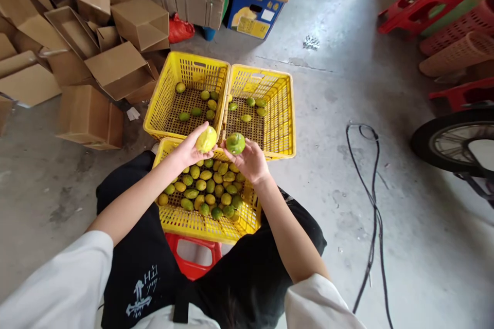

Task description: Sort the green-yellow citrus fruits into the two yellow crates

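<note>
My left hand [192, 148] is closed around a yellow lemon [206, 140]. Beside it, my right hand [251, 161] grips a green lemon [235, 143] with the fingers behind and under it. Both fruits are held up over the near yellow crate [181, 223], where many green and yellow lemons [208, 186] lie in a loose layer. Past my hands, two more yellow crates stand side by side. Several mostly green lemons [196, 112] are scattered in the far left crate [154, 113], and several others [250, 102] in the far right crate [289, 113].
Cardboard boxes [119, 69] are heaped at the left. A blue printed carton [252, 13] stands behind the crates. On the right floor lies a black cable [372, 200], near a wheel [455, 139] and red stools [428, 2]. A red stool [193, 264] shows between my legs.
</note>
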`<state>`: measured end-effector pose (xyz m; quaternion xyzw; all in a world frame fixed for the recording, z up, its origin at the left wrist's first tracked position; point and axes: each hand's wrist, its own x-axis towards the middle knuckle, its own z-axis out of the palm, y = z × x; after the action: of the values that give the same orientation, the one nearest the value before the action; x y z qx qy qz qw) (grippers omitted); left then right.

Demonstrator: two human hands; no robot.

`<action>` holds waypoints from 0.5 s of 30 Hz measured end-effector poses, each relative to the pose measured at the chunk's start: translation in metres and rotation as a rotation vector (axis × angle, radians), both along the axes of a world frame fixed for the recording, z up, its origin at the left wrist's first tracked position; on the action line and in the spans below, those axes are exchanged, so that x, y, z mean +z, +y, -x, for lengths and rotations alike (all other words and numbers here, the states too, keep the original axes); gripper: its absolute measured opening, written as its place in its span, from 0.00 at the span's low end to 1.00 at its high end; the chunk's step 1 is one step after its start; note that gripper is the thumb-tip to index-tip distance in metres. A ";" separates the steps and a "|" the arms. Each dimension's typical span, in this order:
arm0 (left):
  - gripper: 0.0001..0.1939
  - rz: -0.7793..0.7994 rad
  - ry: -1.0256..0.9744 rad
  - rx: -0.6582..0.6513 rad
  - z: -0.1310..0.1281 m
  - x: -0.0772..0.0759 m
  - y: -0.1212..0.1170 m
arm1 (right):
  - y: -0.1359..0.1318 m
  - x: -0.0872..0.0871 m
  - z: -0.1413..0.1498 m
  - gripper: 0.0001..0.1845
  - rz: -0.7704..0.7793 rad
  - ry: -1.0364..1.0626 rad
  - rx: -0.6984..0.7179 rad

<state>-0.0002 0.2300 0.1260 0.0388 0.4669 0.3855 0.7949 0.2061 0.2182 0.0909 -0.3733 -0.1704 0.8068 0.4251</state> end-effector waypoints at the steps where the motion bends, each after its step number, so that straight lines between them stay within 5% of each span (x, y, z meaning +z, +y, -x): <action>1: 0.17 0.001 -0.003 0.010 0.001 0.001 0.000 | -0.001 0.001 0.000 0.16 0.006 -0.015 -0.009; 15: 0.16 0.074 0.011 0.057 0.000 0.003 0.003 | -0.001 0.000 0.003 0.12 0.041 0.000 -0.071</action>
<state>-0.0002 0.2328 0.1288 -0.0021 0.4861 0.3903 0.7819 0.2034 0.2173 0.0908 -0.3878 -0.1405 0.7945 0.4458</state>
